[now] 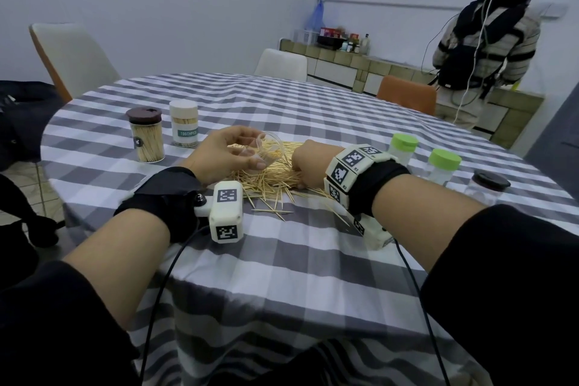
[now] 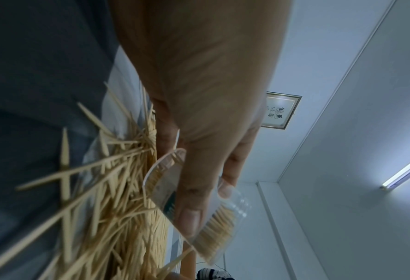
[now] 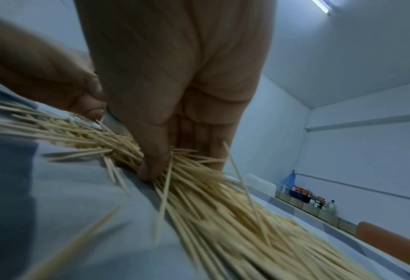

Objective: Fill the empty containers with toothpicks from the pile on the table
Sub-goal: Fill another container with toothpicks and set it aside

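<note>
2 filled jars [image 1: 149,135] stand far left. The left hand [image 1: 225,155] grips a clear container [image 1: 269,147], tilted toward the toothpick pile [image 1: 275,178] for loading; the right hand [image 1: 305,166] pinches toothpicks there. 3 capped containers [image 1: 443,166] wait right on the surface [image 1: 282,260].

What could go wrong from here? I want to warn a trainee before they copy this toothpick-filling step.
1. The left hand holds the clear container tilted over the pile; the toothpicks inside might slide out.
2. The right hand pinches a bunch from a tangled pile, so crossed sticks may drop or jam at the mouth.
3. Loose toothpicks lie towards the table edge; a sleeve could sweep them off.
</note>
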